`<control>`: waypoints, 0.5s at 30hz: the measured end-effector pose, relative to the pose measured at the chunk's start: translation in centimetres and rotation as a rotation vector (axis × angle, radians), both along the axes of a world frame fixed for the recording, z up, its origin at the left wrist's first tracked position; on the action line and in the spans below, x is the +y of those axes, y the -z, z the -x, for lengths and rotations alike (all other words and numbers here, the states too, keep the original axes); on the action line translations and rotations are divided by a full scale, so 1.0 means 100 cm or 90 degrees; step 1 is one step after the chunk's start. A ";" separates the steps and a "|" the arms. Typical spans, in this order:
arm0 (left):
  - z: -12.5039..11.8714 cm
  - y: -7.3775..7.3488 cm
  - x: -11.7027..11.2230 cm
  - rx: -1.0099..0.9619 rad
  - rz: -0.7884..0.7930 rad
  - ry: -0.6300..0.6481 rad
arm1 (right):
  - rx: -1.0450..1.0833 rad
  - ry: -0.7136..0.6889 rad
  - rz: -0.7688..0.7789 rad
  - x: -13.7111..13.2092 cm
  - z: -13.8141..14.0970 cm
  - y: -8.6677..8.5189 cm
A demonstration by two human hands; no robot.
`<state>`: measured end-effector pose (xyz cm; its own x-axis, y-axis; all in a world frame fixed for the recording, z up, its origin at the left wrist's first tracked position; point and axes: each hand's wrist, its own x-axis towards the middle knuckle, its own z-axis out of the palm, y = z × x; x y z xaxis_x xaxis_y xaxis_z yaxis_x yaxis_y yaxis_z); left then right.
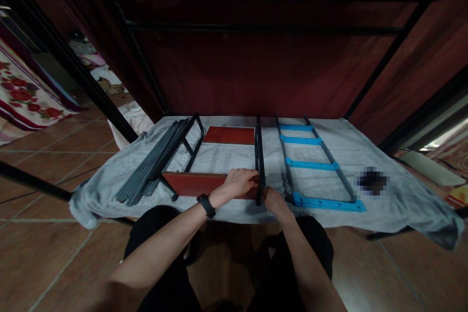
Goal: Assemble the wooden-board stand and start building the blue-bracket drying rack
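Note:
My left hand (239,183), with a black watch on the wrist, is closed over the right end of a red-brown board (190,184) where it meets a black metal frame bar (259,156). My right hand (273,201) is pinched at the bar's near end; whatever small item it holds is hidden. A second red-brown board (229,135) sits farther back between the black frame sides. Everything lies on a grey cloth (387,156) spread on the floor.
A bundle of grey metal rods (153,163) lies at the left of the cloth. A ladder-like frame with blue rungs (314,163) lies at the right. A dark blurred object (372,180) rests beyond it. Black frame posts and red-brown panels stand behind.

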<state>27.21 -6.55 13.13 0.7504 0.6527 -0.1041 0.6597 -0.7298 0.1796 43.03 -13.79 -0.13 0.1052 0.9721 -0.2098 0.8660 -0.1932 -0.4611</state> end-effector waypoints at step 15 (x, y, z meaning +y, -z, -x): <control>0.001 0.001 -0.010 -0.026 -0.038 0.023 | -0.025 0.007 -0.009 0.001 -0.004 0.008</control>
<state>27.12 -7.51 13.07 0.7768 0.6287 -0.0349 0.6252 -0.7635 0.1618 43.40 -13.72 -0.91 0.1232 0.9737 -0.1915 0.8815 -0.1961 -0.4296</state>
